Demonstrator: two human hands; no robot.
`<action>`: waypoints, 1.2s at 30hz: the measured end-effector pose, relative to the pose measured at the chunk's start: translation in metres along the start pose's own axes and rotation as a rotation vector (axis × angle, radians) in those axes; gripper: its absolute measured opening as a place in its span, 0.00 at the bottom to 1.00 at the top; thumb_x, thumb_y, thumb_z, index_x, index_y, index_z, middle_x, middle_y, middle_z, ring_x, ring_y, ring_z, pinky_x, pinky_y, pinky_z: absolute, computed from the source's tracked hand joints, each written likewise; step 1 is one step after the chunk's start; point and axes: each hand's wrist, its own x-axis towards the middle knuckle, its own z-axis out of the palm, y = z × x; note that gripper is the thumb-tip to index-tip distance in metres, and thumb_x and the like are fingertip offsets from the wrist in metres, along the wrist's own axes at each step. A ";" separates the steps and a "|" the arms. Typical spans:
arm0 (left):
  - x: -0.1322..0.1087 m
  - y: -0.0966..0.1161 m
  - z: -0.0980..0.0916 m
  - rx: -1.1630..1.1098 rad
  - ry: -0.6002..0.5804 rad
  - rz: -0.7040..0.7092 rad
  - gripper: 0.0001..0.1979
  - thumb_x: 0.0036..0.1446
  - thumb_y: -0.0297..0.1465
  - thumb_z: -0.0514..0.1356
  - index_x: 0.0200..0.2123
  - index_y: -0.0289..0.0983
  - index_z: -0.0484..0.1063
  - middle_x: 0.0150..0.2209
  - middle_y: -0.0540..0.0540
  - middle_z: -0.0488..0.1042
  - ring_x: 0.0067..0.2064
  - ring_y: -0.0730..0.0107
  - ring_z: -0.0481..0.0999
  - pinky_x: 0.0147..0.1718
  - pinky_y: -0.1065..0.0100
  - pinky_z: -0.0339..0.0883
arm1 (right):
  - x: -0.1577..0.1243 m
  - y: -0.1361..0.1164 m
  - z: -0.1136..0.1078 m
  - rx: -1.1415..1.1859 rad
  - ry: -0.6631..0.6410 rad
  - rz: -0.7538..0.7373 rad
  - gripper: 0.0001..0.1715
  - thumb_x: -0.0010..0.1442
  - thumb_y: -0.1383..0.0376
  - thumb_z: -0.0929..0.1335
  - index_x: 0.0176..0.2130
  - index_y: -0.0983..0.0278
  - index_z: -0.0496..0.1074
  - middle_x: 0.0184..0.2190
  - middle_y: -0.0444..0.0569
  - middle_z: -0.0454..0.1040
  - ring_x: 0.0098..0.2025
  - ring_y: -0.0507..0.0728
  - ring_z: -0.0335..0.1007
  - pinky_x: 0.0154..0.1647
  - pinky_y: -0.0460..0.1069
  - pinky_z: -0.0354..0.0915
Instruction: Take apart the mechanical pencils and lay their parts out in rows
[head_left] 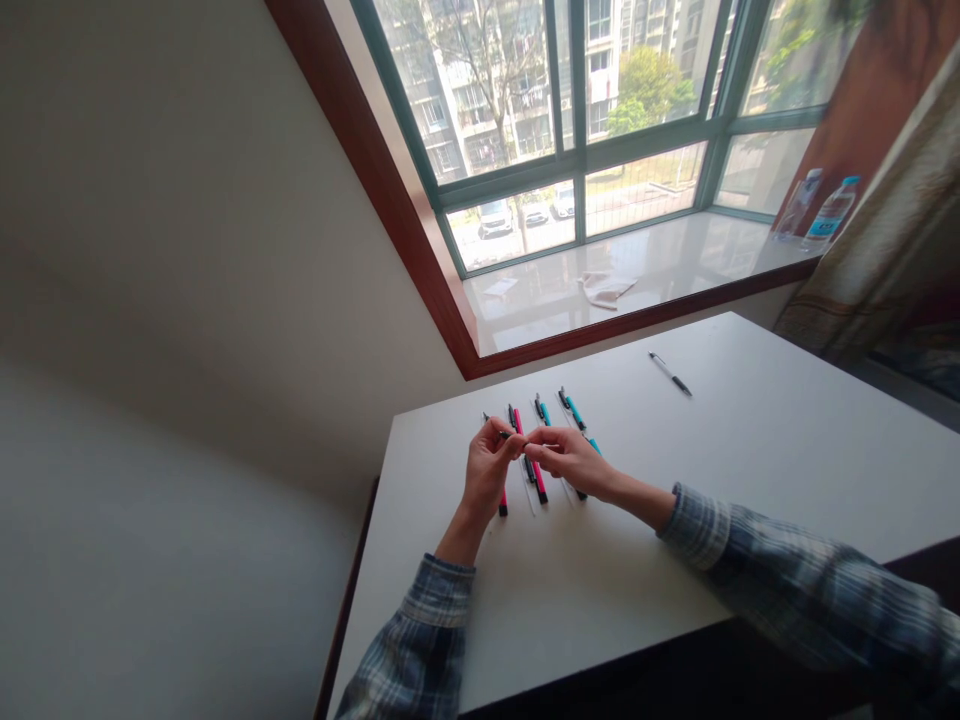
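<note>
Both my hands meet above the left part of the white table (637,540). My left hand (486,470) is closed, pinching a small black pen part (507,435) between thumb and fingers. From the other side, my right hand (574,462) pinches at the right end of that part; the exact grip is hidden by the fingertips. Under and behind the hands lie pen pieces in rows: a pink pen barrel (540,482), a teal pen barrel (575,412), black clip pieces and thin clear refills. My hands partly cover several of them.
Farther right on the table lies a white and black pen (670,373). Behind the table is a window sill (540,310) with a crumpled cloth (606,290) and a water bottle (831,212) beside another clear bottle (799,203). A wall (187,350) stands at the left, a curtain (870,230) at the right.
</note>
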 end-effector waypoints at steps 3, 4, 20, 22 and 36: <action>-0.001 0.001 0.002 0.001 0.008 -0.002 0.24 0.45 0.46 0.76 0.30 0.37 0.71 0.23 0.54 0.66 0.27 0.76 0.63 0.29 0.72 0.59 | 0.000 -0.003 0.000 0.008 -0.007 -0.001 0.26 0.60 0.44 0.72 0.40 0.65 0.76 0.26 0.41 0.66 0.24 0.49 0.55 0.24 0.46 0.51; -0.001 0.001 0.002 0.003 0.016 0.002 0.23 0.45 0.46 0.76 0.30 0.37 0.71 0.23 0.54 0.66 0.27 0.76 0.63 0.29 0.72 0.59 | 0.000 -0.004 0.000 0.000 -0.002 -0.003 0.27 0.59 0.44 0.72 0.39 0.65 0.76 0.26 0.41 0.66 0.24 0.49 0.55 0.24 0.46 0.51; 0.006 0.006 -0.006 -0.162 0.144 0.004 0.25 0.45 0.45 0.77 0.29 0.37 0.67 0.22 0.58 0.61 0.23 0.81 0.61 0.27 0.75 0.61 | 0.002 0.000 -0.001 -0.102 0.086 0.008 0.23 0.61 0.46 0.71 0.34 0.63 0.76 0.23 0.41 0.66 0.25 0.50 0.59 0.25 0.46 0.55; 0.008 0.009 -0.010 -0.189 0.159 0.008 0.23 0.46 0.44 0.77 0.32 0.38 0.70 0.22 0.58 0.62 0.23 0.81 0.62 0.27 0.75 0.62 | 0.002 0.001 -0.002 -0.115 0.101 0.010 0.21 0.61 0.47 0.71 0.33 0.63 0.76 0.23 0.42 0.67 0.25 0.51 0.60 0.25 0.46 0.56; 0.006 0.001 -0.008 0.021 0.081 -0.055 0.16 0.53 0.41 0.73 0.38 0.34 0.82 0.27 0.51 0.72 0.24 0.81 0.61 0.26 0.74 0.60 | 0.003 0.003 -0.003 0.248 0.105 0.159 0.21 0.57 0.49 0.74 0.36 0.64 0.72 0.25 0.39 0.65 0.21 0.45 0.50 0.21 0.43 0.43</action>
